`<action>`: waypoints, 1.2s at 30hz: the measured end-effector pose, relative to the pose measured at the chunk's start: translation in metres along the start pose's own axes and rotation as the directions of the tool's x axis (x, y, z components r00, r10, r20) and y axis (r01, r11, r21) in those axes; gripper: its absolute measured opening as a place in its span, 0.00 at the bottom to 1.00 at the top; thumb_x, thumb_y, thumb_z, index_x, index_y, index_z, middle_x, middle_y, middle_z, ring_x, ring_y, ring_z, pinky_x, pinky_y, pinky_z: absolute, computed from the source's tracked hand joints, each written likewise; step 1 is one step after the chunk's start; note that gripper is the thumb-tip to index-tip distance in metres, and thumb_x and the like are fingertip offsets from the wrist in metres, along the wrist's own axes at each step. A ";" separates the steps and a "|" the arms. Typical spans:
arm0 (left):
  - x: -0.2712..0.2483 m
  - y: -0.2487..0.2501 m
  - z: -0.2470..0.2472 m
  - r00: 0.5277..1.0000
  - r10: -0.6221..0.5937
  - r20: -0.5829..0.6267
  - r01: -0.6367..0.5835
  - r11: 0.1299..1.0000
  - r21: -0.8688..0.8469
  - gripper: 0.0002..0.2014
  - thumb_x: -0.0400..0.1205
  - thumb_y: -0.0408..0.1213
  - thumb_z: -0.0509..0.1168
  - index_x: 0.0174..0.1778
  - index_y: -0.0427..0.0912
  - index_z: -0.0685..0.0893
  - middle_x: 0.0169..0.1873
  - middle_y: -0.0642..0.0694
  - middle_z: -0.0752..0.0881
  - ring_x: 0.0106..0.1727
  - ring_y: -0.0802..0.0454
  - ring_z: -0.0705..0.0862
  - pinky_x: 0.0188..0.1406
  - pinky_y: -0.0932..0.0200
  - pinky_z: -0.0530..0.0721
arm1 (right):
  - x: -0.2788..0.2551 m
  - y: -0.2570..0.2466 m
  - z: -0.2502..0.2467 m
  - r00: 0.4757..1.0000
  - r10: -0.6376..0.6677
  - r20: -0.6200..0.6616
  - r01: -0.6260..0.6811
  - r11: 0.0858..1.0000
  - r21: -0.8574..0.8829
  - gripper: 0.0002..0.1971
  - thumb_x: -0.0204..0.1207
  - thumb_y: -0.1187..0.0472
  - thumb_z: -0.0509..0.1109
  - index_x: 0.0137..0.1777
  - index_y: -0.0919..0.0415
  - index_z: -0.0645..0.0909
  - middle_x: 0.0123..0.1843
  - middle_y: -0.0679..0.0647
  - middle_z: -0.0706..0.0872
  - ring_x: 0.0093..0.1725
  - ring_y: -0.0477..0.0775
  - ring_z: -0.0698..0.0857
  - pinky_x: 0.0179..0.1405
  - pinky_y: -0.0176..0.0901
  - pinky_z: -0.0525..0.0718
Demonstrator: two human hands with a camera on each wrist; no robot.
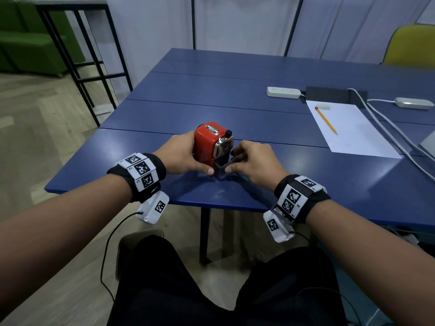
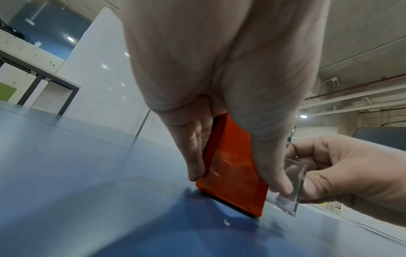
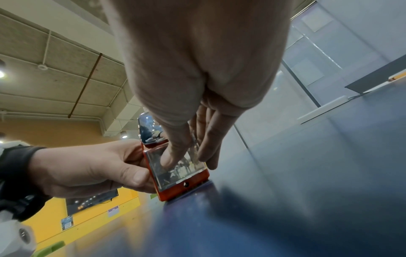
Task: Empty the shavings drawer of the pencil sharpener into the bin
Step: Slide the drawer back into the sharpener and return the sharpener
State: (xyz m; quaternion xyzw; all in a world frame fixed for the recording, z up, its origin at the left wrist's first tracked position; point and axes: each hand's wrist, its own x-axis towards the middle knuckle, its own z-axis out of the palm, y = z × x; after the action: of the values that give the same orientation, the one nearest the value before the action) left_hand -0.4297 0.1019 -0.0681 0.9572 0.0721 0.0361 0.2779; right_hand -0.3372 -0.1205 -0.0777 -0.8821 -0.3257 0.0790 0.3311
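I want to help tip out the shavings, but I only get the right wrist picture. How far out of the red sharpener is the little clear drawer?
Observer: Only partly. In the head view the clear drawer sticks out of the red sharpener toward the person. The right hand pinches it, and the left hand holds the sharpener.
Operator: Did any shavings spill?
Observer: The left wrist view shows one small pale curl on the table beside the sharpener.
Operator: Where's the bin?
Observer: A dark container stands on the floor by the person's knees. I can't tell if it's the bin.
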 end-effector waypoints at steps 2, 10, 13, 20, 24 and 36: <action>0.001 0.000 0.000 1.000 0.004 -0.003 -0.004 1.000 -0.005 0.51 0.60 0.60 0.88 0.77 0.50 0.75 0.63 0.53 0.88 0.58 0.57 0.83 0.56 0.62 0.78 | 0.001 -0.001 0.001 1.000 -0.006 -0.004 0.006 1.000 0.003 0.20 0.67 0.54 0.91 0.52 0.51 0.84 0.44 0.46 0.92 0.49 0.49 0.92 0.52 0.43 0.89; 0.001 -0.003 0.003 1.000 -0.003 -0.001 0.003 1.000 -0.013 0.53 0.58 0.64 0.87 0.78 0.52 0.74 0.62 0.56 0.87 0.59 0.56 0.85 0.57 0.62 0.80 | -0.003 0.008 -0.003 0.996 -0.076 0.040 0.076 0.997 0.001 0.20 0.77 0.55 0.85 0.66 0.57 0.87 0.55 0.48 0.93 0.57 0.48 0.92 0.62 0.42 0.89; 0.004 -0.002 0.006 1.000 -0.014 -0.015 0.013 1.000 -0.004 0.53 0.58 0.64 0.87 0.78 0.50 0.74 0.62 0.55 0.87 0.58 0.56 0.83 0.57 0.62 0.78 | -0.003 0.009 -0.003 0.997 -0.070 0.018 0.070 0.998 -0.009 0.14 0.80 0.58 0.82 0.63 0.58 0.89 0.49 0.47 0.92 0.53 0.46 0.91 0.57 0.35 0.86; 0.006 -0.004 0.006 1.000 -0.004 -0.022 0.004 1.000 0.009 0.51 0.58 0.64 0.87 0.75 0.50 0.76 0.61 0.52 0.88 0.58 0.54 0.84 0.57 0.60 0.80 | 0.003 0.009 -0.002 0.999 -0.053 0.004 0.053 0.999 0.009 0.10 0.79 0.61 0.83 0.58 0.58 0.90 0.45 0.47 0.93 0.45 0.40 0.90 0.46 0.22 0.81; 0.005 -0.004 0.006 1.000 0.001 -0.027 -0.001 1.000 0.004 0.50 0.58 0.64 0.87 0.75 0.51 0.76 0.61 0.52 0.89 0.60 0.53 0.86 0.57 0.59 0.81 | 0.004 0.007 0.000 0.999 -0.049 0.000 0.049 0.999 0.020 0.09 0.78 0.62 0.83 0.56 0.58 0.90 0.47 0.50 0.95 0.49 0.47 0.93 0.54 0.37 0.89; 0.004 -0.005 0.007 0.999 0.018 -0.039 -0.018 1.000 -0.001 0.50 0.59 0.62 0.88 0.76 0.51 0.76 0.61 0.53 0.88 0.58 0.55 0.84 0.57 0.61 0.80 | 0.006 0.002 0.002 0.999 -0.018 -0.036 0.018 1.000 0.004 0.08 0.77 0.59 0.84 0.51 0.57 0.88 0.44 0.50 0.95 0.47 0.47 0.93 0.49 0.40 0.90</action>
State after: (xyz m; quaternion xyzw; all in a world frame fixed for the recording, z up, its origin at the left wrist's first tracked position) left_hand -0.4254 0.1028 -0.0764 0.9568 0.0691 0.0572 0.2767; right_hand -0.3320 -0.1165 -0.0801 -0.8797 -0.3275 0.0607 0.3395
